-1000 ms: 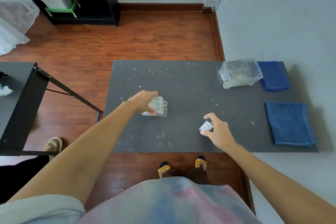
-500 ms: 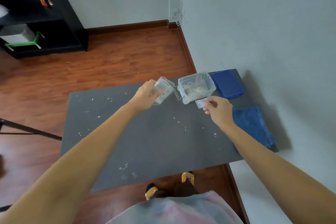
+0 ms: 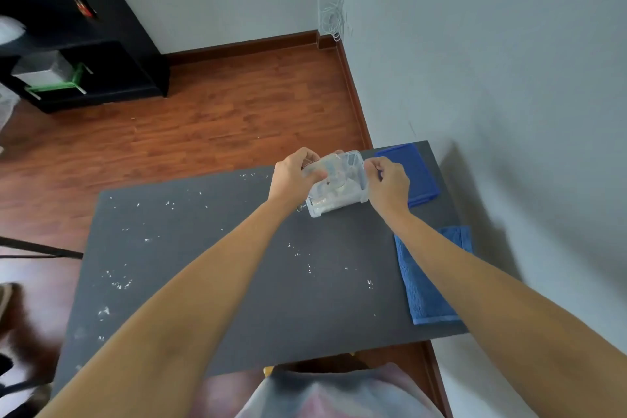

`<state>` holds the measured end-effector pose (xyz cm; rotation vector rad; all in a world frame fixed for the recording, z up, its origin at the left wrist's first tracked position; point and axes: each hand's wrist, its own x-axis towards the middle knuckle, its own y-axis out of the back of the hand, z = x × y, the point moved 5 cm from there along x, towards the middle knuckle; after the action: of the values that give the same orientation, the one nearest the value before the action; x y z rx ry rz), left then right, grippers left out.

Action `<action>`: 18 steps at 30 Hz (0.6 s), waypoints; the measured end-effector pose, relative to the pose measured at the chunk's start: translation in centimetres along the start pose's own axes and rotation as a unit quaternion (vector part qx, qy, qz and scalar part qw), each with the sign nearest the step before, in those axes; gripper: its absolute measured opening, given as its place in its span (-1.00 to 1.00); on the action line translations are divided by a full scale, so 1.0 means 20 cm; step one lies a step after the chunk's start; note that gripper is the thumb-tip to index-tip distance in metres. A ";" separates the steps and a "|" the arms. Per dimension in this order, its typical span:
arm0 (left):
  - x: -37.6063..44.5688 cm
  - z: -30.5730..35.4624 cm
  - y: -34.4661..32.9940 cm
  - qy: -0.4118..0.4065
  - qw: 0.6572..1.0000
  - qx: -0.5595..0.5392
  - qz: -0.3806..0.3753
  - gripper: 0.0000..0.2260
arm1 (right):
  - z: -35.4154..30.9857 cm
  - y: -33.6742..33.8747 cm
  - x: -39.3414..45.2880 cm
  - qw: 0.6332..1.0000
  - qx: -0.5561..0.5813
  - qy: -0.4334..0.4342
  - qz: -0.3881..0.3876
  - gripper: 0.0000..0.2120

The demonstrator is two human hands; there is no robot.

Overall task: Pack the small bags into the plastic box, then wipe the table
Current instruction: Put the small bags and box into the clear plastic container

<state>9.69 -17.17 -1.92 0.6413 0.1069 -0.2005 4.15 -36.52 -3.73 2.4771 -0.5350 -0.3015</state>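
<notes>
Head view: both my hands have come up to the plastic box at the far right of the tabletop. A second ago they were mid-tabletop, each picking up a small bag. Now my left hand pushes a clear bag into the box's open top, fingers curled on it; my right hand grips the box's right wall, its bag out of sight. Packing is nearly done, I judge. White crumbs lie left of the box, the blue cloth near it.

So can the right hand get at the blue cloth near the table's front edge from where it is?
Probably yes: the cloth lies uncovered directly under the right forearm, but the right hand is at the plastic box.
</notes>
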 end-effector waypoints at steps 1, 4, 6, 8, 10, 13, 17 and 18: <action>0.00 0.00 -0.03 0.000 1.000 0.007 -0.005 -0.85 | 0.02 0.00 0.00 1.000 0.007 0.003 -0.010 -0.78; 0.00 0.02 -0.11 -0.016 0.999 0.041 -0.026 -0.82 | 0.05 -0.01 0.01 0.999 0.004 0.015 -0.052 -0.77; 0.01 0.01 -0.15 -0.015 0.998 0.057 -0.031 -0.81 | 0.06 -0.01 0.01 0.998 -0.007 0.021 -0.067 -0.75; 0.00 0.00 -0.17 -0.016 0.997 0.065 -0.029 -0.81 | 0.06 -0.01 0.01 0.997 -0.016 0.034 -0.066 -0.75; 0.00 0.00 -0.20 -0.036 0.995 0.093 -0.021 -0.80 | 0.06 -0.01 0.01 0.997 -0.021 0.047 -0.065 -0.75; -0.02 -0.02 -0.21 -0.080 0.981 0.175 0.015 -0.76 | 0.06 -0.02 0.01 0.996 -0.018 0.055 -0.071 -0.74; -0.03 -0.07 -0.17 -0.055 0.974 0.214 0.059 -0.52 | 0.09 -0.01 0.01 0.996 -0.007 0.062 -0.071 -0.77; -0.04 -0.09 -0.16 -0.031 0.978 0.194 0.068 -0.48 | 0.11 0.00 0.02 0.996 -0.019 0.064 -0.052 -0.77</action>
<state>8.12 -18.45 -5.14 1.0271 -0.0396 -0.1083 3.83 -37.85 -5.48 2.4707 -0.3447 -0.1890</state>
